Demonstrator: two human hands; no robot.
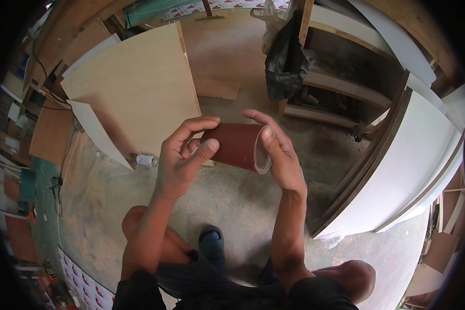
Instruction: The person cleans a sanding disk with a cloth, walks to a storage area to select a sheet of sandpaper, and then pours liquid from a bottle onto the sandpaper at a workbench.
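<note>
A roll of dark red sandpaper (233, 144) is held up in front of me between both hands, its pale backing showing at the open right end. My left hand (187, 147) grips the left end, thumb on the near face and fingers along the top and behind. At the right end, my right hand (279, 150) holds the rolled edge with the thumb by the opening. The right index finger sticks out over the top. Some of the fingers of both hands are hidden behind the roll.
A large plywood panel (134, 88) leans at the left, with a can (146, 160) on the floor by its foot. White panels (398, 160) lean at the right. A black plastic bag (284, 64) hangs by a wooden shelf frame (346, 93). Cables (62, 150) run along the left.
</note>
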